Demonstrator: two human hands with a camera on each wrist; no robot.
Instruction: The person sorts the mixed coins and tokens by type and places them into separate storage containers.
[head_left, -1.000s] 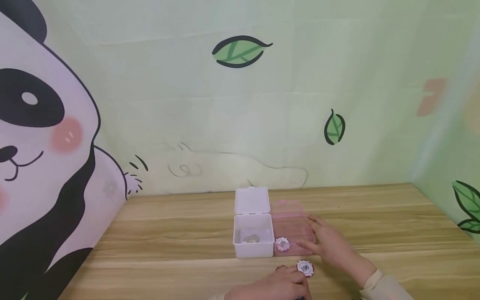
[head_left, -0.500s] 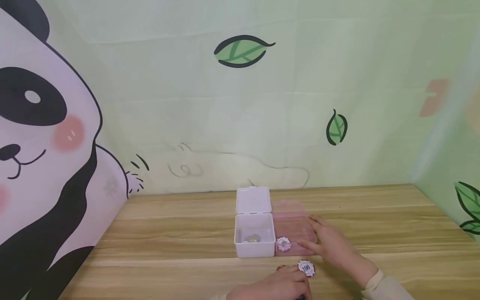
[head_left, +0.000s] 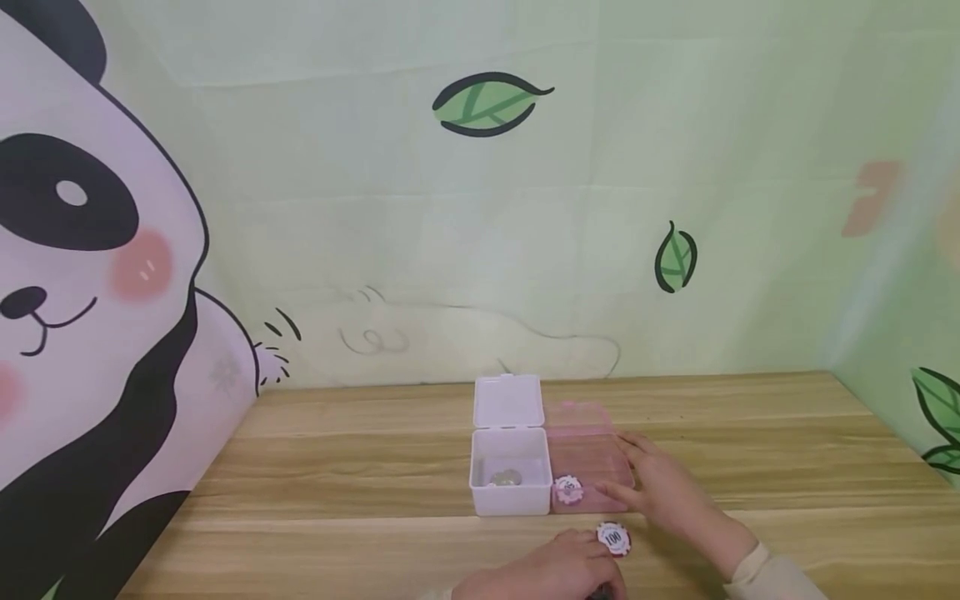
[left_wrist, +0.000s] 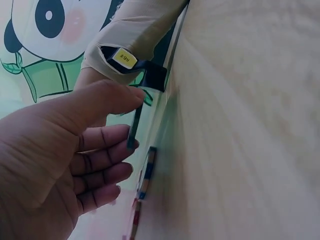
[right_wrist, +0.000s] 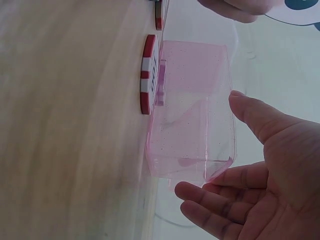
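At the bottom of the head view my left hand (head_left: pixel 551 571) pinches a dark poker chip (head_left: pixel 602 592) between thumb and fingers; the left wrist view shows the dark chip (left_wrist: pixel 135 122) edge-on. Just beyond its knuckles a red-and-white poker chip (head_left: pixel 614 539) marked 100 lies on the table. My right hand (head_left: pixel 671 500) holds the right side of a see-through pink box (head_left: pixel 585 458), thumb toward the front, fingers toward the back. In the right wrist view the thumb and fingers span the pink box (right_wrist: pixel 190 100). A pale chip (head_left: pixel 568 489) appears inside this box's front left corner.
A white box (head_left: pixel 510 500) with its lid (head_left: pixel 507 401) laid back stands against the pink box's left side. Several translucent round pieces (head_left: pixel 506 477) lie in it. Another chip (left_wrist: pixel 147 172) lies near the left fingers. A printed cloth backdrop (head_left: pixel 480 250) rises behind the wooden table (head_left: pixel 345 475).
The head view has shifted slightly. The dark chip in my left hand has turned a little, and the red chip edge beside its fingertips is now hidden. The right hand keeps its place on the box.
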